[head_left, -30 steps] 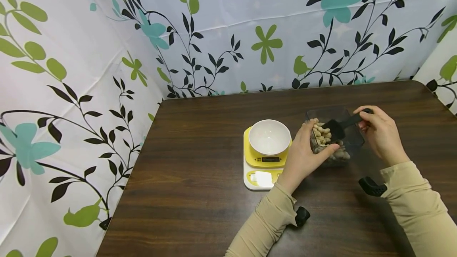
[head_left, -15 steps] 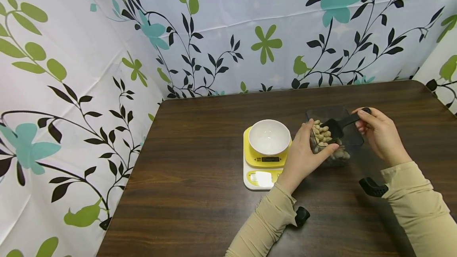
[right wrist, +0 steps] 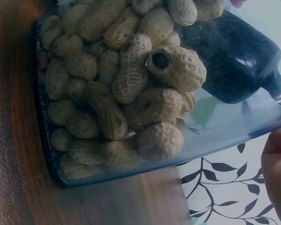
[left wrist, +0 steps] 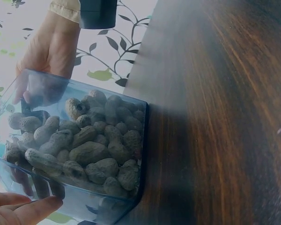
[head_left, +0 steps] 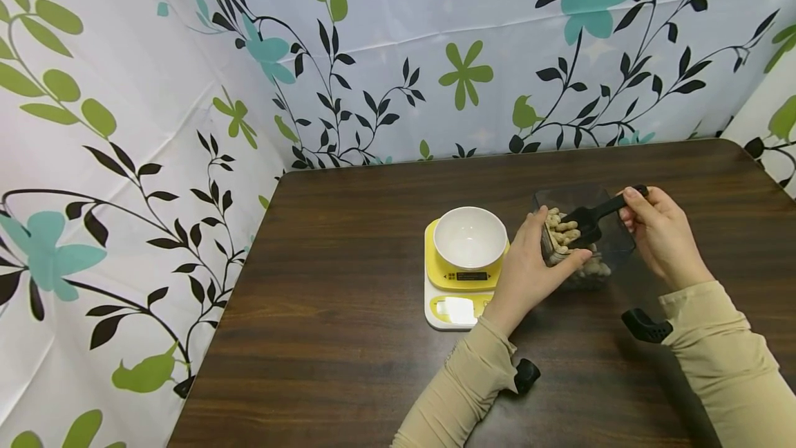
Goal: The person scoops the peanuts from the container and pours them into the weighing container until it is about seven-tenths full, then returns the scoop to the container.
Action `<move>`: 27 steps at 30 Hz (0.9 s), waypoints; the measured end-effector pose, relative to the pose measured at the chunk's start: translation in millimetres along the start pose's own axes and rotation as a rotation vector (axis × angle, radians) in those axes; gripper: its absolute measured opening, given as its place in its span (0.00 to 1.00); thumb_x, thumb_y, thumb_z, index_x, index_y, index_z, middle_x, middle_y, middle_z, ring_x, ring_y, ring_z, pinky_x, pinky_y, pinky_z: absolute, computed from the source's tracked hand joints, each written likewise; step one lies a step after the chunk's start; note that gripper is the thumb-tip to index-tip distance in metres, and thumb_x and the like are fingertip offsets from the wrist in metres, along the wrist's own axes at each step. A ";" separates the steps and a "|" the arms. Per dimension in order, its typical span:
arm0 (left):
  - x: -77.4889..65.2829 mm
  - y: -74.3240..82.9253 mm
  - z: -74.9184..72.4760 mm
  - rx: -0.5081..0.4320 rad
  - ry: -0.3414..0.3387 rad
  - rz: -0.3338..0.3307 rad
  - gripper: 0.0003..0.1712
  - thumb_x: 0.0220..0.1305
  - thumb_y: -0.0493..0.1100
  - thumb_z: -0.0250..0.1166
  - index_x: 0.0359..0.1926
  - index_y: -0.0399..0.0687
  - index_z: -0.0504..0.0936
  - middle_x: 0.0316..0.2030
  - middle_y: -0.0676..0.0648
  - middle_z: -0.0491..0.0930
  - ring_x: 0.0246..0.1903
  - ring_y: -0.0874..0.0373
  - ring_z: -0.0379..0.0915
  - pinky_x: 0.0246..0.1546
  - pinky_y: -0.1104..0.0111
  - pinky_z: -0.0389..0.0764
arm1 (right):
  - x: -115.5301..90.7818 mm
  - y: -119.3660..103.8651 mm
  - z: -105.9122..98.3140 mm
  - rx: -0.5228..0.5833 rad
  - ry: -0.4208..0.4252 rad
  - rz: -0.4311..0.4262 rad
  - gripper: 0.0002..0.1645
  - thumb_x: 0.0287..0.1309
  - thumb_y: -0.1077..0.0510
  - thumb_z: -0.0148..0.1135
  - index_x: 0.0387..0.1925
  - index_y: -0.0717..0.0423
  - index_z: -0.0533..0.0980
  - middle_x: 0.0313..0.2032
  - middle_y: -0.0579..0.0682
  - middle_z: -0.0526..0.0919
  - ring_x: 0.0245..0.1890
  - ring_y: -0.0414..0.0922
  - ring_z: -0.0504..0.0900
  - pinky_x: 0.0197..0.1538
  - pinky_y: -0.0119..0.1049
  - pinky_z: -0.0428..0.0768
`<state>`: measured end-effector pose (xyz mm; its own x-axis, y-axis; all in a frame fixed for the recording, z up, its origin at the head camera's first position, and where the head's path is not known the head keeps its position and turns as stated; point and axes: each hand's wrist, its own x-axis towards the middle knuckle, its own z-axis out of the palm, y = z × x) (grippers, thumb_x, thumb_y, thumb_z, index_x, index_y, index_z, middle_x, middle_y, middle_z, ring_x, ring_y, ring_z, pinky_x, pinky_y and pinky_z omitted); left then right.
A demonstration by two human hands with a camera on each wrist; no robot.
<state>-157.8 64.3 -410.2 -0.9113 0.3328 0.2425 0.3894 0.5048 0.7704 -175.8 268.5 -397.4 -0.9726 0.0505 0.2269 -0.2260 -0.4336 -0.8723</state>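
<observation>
A clear plastic container (head_left: 624,246) of unshelled peanuts (left wrist: 89,152) stands tilted on the table, its opening toward the upper left in the head view. My left hand (head_left: 528,272) grips its left end, fingers at the far side and thumb across the near side. My right hand (head_left: 667,237) pinches the handle of a black scoop (head_left: 586,223), whose head lies inside the container against the peanuts. In the right wrist view the scoop's dark head (right wrist: 234,56) shows through the clear wall, beside the heaped peanuts (right wrist: 131,70).
Just left of the container, a white bowl (head_left: 470,237) sits on a yellow and white kitchen scale (head_left: 434,296). The left forearm passes close by the scale's right side. Patterned cloth (head_left: 385,12) hangs behind the brown table (head_left: 336,261).
The scoop's head has turned and shifted slightly among the peanuts, and its handle has tilted a little in my right hand. My left hand keeps its place on the container.
</observation>
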 end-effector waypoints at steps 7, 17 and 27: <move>-0.2 0.4 0.3 0.014 0.008 0.013 0.47 0.57 0.65 0.60 0.72 0.55 0.53 0.70 0.50 0.57 0.70 0.57 0.52 0.65 0.61 0.65 | -3.3 -0.3 -3.4 -0.042 -0.024 0.019 0.07 0.67 0.60 0.48 0.38 0.59 0.72 0.24 0.44 0.74 0.24 0.36 0.69 0.29 0.25 0.65; 0.7 0.1 -0.9 0.029 0.015 0.028 0.46 0.57 0.64 0.61 0.71 0.55 0.53 0.70 0.49 0.57 0.70 0.57 0.53 0.65 0.61 0.66 | -3.8 -4.8 -9.8 -0.061 -0.117 0.060 0.13 0.69 0.59 0.44 0.43 0.58 0.76 0.27 0.44 0.71 0.28 0.37 0.66 0.31 0.28 0.61; -0.2 0.9 -1.3 0.040 0.007 0.019 0.47 0.58 0.65 0.60 0.72 0.55 0.51 0.70 0.49 0.57 0.70 0.57 0.52 0.65 0.61 0.66 | -3.7 -4.8 -9.9 -0.018 -0.137 0.070 0.16 0.70 0.61 0.42 0.43 0.59 0.77 0.28 0.45 0.73 0.28 0.37 0.68 0.31 0.27 0.64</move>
<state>-157.4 63.7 -408.8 -0.9046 0.3372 0.2606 0.4113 0.5302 0.7415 -171.7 279.3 -398.3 -0.9697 -0.1033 0.2212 -0.1599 -0.4159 -0.8953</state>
